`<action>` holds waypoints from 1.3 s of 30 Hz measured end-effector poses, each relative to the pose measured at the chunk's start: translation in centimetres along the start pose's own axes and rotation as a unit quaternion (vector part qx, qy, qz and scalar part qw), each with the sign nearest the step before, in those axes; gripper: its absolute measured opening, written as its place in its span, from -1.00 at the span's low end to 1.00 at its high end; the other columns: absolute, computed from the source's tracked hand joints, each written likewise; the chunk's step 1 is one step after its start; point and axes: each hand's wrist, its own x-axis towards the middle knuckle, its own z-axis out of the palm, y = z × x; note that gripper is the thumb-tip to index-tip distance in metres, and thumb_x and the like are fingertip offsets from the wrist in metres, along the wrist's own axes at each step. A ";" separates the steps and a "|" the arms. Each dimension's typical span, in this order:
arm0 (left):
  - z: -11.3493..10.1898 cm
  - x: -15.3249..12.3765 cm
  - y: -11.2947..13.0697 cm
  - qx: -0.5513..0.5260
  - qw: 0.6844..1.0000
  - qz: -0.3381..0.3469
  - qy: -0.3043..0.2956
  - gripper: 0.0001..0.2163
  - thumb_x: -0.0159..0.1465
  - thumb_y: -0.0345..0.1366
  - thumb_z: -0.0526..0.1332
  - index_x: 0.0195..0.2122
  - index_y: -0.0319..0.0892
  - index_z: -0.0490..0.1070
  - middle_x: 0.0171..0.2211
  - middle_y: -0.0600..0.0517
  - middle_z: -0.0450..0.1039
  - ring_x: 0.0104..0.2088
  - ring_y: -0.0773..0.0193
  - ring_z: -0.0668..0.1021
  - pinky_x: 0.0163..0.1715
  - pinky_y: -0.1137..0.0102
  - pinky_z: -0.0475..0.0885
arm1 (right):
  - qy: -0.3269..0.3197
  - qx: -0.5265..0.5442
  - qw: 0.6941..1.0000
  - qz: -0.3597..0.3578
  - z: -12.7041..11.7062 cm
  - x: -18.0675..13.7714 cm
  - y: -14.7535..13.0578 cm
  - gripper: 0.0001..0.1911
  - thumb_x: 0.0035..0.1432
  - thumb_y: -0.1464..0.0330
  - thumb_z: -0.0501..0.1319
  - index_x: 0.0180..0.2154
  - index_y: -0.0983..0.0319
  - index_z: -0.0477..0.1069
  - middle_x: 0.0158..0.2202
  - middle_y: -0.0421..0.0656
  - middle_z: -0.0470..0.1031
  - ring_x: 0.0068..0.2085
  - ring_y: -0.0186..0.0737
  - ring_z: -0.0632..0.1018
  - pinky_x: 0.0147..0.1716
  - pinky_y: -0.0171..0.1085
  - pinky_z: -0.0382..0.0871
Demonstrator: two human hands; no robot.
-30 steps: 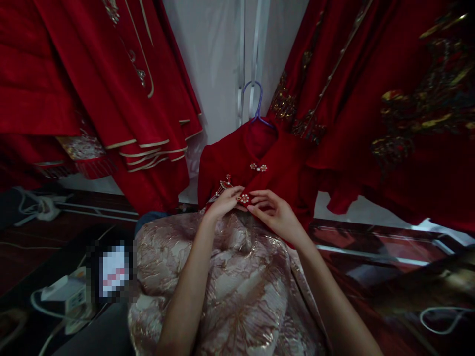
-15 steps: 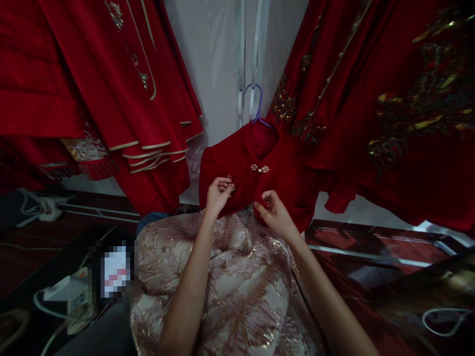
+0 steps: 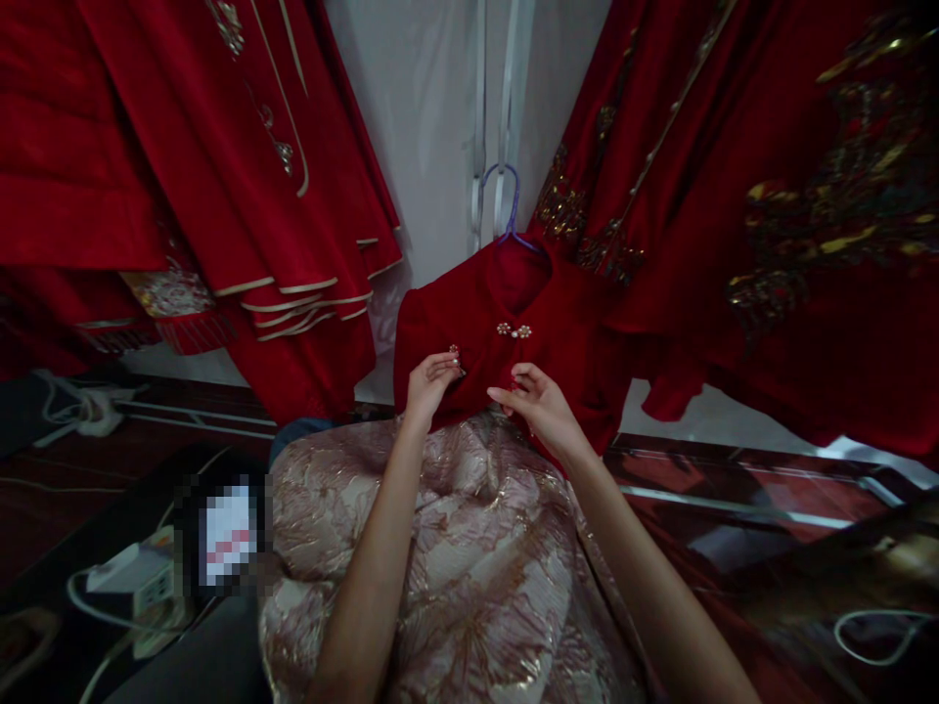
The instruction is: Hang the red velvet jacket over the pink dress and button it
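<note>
Pale pink brocade with gold threading is seen nearest the camera, a skirt (image 3: 455, 567) spread wide across the lower middle, with both bare forearms laid over it. To the left of it, on the dark floor, a white power strip (image 3: 139, 587) with its cord is made out beside a blurred patch. Further up, the left hand (image 3: 429, 381) is pressed against the front of a small red velvet jacket (image 3: 469, 318), its fingers pinched together on a pearl clasp (image 3: 456, 357) at the jacket's front edge. Just beside it, the right hand (image 3: 539, 406) is held at the jacket's lower front, fingers loosely curled and slightly apart, the fingertips touching the red cloth; whether anything is gripped there cannot be told. A second pearl clasp (image 3: 514, 331) is seen fastened higher up, below the collar. The jacket is hung on a purple hanger (image 3: 506, 210) just above the skirt. Beyond, red embroidered gowns (image 3: 220, 176) are ranged on both sides, and a white wall (image 3: 432, 117) is glimpsed between them.
</note>
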 end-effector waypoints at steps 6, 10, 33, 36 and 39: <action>0.1 0.1 -0.4 -0.024 1.000 -0.015 0.000 -0.69 -0.08 -0.36 0.32 -0.25 -0.25 0.49 -0.28 -0.06 0.53 -0.26 0.29 0.54 -0.07 0.30 0.37 | 0.034 -0.167 0.982 -0.081 1.9 6.1 3.6 -0.61 -0.24 0.33 0.35 -0.32 0.23 0.26 -0.44 -0.26 0.35 -0.47 -0.40 0.42 -0.46 -0.36 0.38; 0.1 0.1 -0.1 -0.040 0.999 -0.014 -0.005 -0.70 -0.06 -0.35 0.33 -0.24 -0.26 0.50 -0.30 -0.05 0.54 -0.27 0.30 0.54 -0.05 0.28 0.37 | 0.030 -0.150 0.985 -0.079 2.8 7.1 4.8 -0.60 -0.20 0.38 0.30 -0.25 0.24 0.26 -0.34 -0.21 0.38 -0.42 -0.40 0.46 -0.40 -0.35 0.44; -0.2 -0.1 -0.1 0.079 0.992 0.086 -0.046 -0.82 0.05 -0.25 0.28 -0.36 -0.22 0.53 -0.31 -0.03 0.55 -0.29 0.28 0.55 -0.13 0.33 0.42 | 0.069 -0.217 0.964 -0.138 2.6 6.9 4.6 -0.77 0.06 0.20 0.18 -0.32 0.22 0.34 -0.35 -0.13 0.46 -0.38 -0.29 0.51 -0.36 -0.26 0.50; 0.0 -0.1 0.1 0.083 0.990 0.101 -0.056 -0.86 0.07 -0.28 0.25 -0.37 -0.22 0.50 -0.33 -0.02 0.53 -0.28 0.30 0.54 -0.14 0.35 0.41 | 0.050 -0.198 0.970 -0.131 2.1 6.8 4.5 -0.78 0.09 0.22 0.14 -0.26 0.22 0.34 -0.34 -0.13 0.46 -0.40 -0.31 0.52 -0.39 -0.27 0.50; -0.5 0.2 0.0 0.084 0.992 0.093 -0.016 -0.87 0.07 -0.32 0.23 -0.35 -0.22 0.46 -0.35 -0.02 0.51 -0.31 0.32 0.53 -0.18 0.36 0.41 | 0.049 -0.201 0.970 -0.129 1.7 6.8 4.5 -0.78 0.09 0.26 0.13 -0.23 0.23 0.34 -0.32 -0.14 0.46 -0.40 -0.33 0.52 -0.37 -0.27 0.50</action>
